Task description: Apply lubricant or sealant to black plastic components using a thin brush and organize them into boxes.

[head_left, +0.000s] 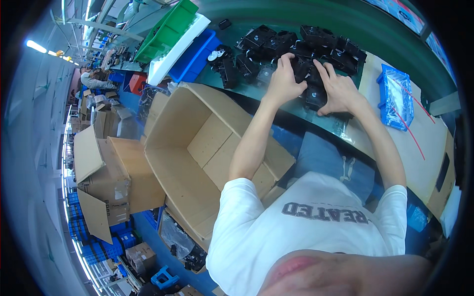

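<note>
Both my hands are at the bench, on either side of a black plastic assembly (314,93) that lies near its front edge. My left hand (285,83) holds the left side of it, fingers curled over its far end and thumb against its side. My right hand (340,91) spans the right side, with the fingers at the far end and the thumb at the near end. The palms hide part of it. Several similar black assemblies (261,39) are heaped just beyond my hands. One with white round parts (215,55) stands further left.
A large open cardboard box (197,148) stands left of me, against the bench. Blue (197,56) and green (165,29) bins are at the bench's far left. On the right, a blue tray (396,96) and red sticks (414,138) lie on cardboard. Another person (94,79) sits far off.
</note>
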`<state>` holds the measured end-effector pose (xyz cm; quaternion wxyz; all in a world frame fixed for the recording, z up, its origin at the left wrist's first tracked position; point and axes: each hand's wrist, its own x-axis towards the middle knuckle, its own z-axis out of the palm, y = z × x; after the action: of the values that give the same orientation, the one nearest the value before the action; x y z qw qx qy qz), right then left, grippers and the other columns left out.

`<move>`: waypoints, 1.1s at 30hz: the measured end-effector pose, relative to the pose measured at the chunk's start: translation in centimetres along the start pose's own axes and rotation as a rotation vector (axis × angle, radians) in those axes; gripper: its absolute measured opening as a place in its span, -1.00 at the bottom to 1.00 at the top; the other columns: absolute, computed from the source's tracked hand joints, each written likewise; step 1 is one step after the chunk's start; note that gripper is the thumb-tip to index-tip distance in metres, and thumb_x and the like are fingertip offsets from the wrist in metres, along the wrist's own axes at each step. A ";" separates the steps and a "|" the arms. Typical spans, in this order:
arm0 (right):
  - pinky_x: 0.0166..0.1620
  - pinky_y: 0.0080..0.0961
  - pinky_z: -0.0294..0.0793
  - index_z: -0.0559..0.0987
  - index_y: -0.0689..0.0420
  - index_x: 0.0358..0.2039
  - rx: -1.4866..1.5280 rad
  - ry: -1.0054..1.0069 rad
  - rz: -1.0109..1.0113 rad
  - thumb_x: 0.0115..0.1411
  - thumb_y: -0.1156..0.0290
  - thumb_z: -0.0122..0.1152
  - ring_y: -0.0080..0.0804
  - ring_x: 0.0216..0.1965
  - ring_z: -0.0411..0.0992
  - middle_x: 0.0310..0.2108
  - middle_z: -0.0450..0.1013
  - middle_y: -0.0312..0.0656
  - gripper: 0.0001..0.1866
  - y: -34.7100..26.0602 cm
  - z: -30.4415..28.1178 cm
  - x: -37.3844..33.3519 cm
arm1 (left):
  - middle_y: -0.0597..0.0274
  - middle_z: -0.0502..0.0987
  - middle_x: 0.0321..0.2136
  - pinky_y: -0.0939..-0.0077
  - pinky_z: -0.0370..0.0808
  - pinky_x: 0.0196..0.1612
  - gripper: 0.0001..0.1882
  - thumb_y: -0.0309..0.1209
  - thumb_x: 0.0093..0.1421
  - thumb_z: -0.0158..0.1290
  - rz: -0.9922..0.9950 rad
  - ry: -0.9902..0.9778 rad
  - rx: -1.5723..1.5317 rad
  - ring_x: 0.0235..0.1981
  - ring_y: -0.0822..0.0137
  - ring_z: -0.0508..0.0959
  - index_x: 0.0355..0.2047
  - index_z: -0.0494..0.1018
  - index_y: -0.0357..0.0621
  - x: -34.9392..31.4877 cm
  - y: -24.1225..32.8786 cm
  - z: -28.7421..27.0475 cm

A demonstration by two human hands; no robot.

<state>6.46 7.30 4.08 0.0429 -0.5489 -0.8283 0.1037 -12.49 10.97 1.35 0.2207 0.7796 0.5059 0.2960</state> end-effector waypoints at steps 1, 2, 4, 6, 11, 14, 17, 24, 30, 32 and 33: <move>-0.25 -0.31 0.53 0.14 0.22 0.16 -0.001 0.000 0.001 -0.51 0.01 0.57 0.00 -0.36 0.49 0.07 0.17 0.12 0.21 0.2 0.1 0.0 | -0.22 0.35 -0.10 0.22 0.50 -0.16 -0.27 -0.46 -0.15 0.16 0.001 0.000 -0.001 -0.24 -0.09 0.51 0.06 0.12 -0.34 0.2 0.0 0.0; -0.25 -0.31 0.53 0.13 0.24 0.16 -0.016 0.030 -0.001 -0.51 0.01 0.57 0.01 -0.36 0.49 0.06 0.18 0.11 0.22 0.5 0.6 0.0 | -0.22 0.36 -0.11 0.22 0.50 -0.16 -0.25 -0.45 -0.15 0.17 -0.017 -0.025 -0.052 -0.24 -0.08 0.51 0.06 0.11 -0.34 0.4 -0.1 -0.1; -0.24 -0.30 0.52 0.11 0.29 0.16 -0.046 0.085 -0.008 -0.51 0.02 0.57 0.01 -0.34 0.49 0.05 0.20 0.11 0.24 1.1 1.6 0.1 | -0.23 0.38 -0.11 0.22 0.50 -0.15 -0.22 -0.44 -0.16 0.19 -0.058 -0.075 -0.156 -0.23 -0.06 0.52 0.07 0.09 -0.35 0.6 -0.3 -0.3; -0.24 -0.30 0.52 0.10 0.31 0.16 -0.061 0.111 -0.012 -0.50 0.02 0.57 0.02 -0.34 0.49 0.04 0.20 0.11 0.25 1.3 1.7 0.3 | -0.24 0.39 -0.12 0.22 0.49 -0.15 -0.21 -0.44 -0.17 0.20 -0.080 -0.099 -0.209 -0.23 -0.05 0.52 0.07 0.08 -0.36 0.7 -0.5 -0.4; -0.24 -0.30 0.52 0.09 0.34 0.16 0.017 -0.034 0.032 -0.51 0.05 0.57 0.03 -0.35 0.48 0.02 0.22 0.12 0.25 1.1 0.5 0.4 | -0.22 0.43 -0.17 0.26 0.49 -0.16 -0.16 -0.40 -0.20 0.25 -0.083 -0.164 -0.218 -0.27 0.00 0.53 0.09 0.09 -0.33 0.9 -0.5 -0.4; -0.24 -0.29 0.52 0.09 0.33 0.15 0.002 -0.021 0.013 -0.50 0.07 0.56 0.03 -0.35 0.49 0.03 0.23 0.10 0.23 0.9 0.6 0.0 | -0.15 0.46 -0.20 0.31 0.48 -0.19 -0.16 -0.37 -0.24 0.26 -0.135 -0.228 -0.197 -0.29 0.03 0.54 0.06 0.12 -0.31 1.1 0.1 -0.8; -0.24 -0.28 0.52 0.09 0.32 0.15 0.012 -0.022 -0.003 -0.50 0.09 0.56 0.02 -0.36 0.49 0.03 0.23 0.08 0.22 1.0 0.4 -0.3 | -0.11 0.46 -0.23 0.34 0.48 -0.20 -0.17 -0.37 -0.25 0.27 -0.161 -0.261 -0.210 -0.31 0.06 0.53 0.06 0.14 -0.29 1.1 0.1 -1.0; -0.23 -0.27 0.52 0.08 0.26 0.16 0.061 -0.005 -0.056 -0.49 0.14 0.56 0.01 -0.38 0.48 0.07 0.23 0.01 0.20 1.1 0.0 -0.3 | 0.00 0.45 -0.26 0.41 0.47 -0.20 -0.22 -0.45 -0.26 0.26 -0.068 -0.274 -0.347 -0.36 0.18 0.49 0.04 0.21 -0.17 1.3 -1.2 -0.7; -0.20 -0.27 0.51 0.07 0.20 0.19 0.104 -0.010 -0.066 -0.53 0.17 0.57 -0.02 -0.36 0.47 0.07 0.24 -0.01 0.23 1.9 0.2 0.1 | 0.07 0.45 -0.26 0.45 0.47 -0.21 -0.28 -0.50 -0.27 0.23 0.041 -0.215 -0.367 -0.36 0.23 0.48 -0.01 0.26 -0.10 1.2 -1.1 -0.3; -0.20 -0.27 0.50 0.07 0.20 0.19 0.125 -0.021 -0.065 -0.53 0.19 0.56 -0.02 -0.37 0.46 0.06 0.23 -0.01 0.23 1.9 0.2 0.3 | 0.07 0.45 -0.26 0.45 0.47 -0.21 -0.28 -0.51 -0.28 0.23 0.037 -0.227 -0.376 -0.35 0.24 0.48 -0.01 0.26 -0.11 1.2 -0.9 -0.4; -0.21 -0.26 0.50 0.06 0.20 0.20 0.146 -0.033 -0.066 -0.53 0.20 0.55 -0.02 -0.37 0.45 0.06 0.22 0.00 0.23 1.9 0.2 0.4 | 0.07 0.45 -0.25 0.45 0.47 -0.21 -0.28 -0.51 -0.28 0.23 0.031 -0.237 -0.385 -0.35 0.24 0.48 -0.01 0.26 -0.11 1.3 -0.8 -0.5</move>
<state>8.01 8.39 3.45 0.0727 -0.5149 -0.8368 0.1714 -12.96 12.44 1.55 0.4185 0.7602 0.3986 0.2967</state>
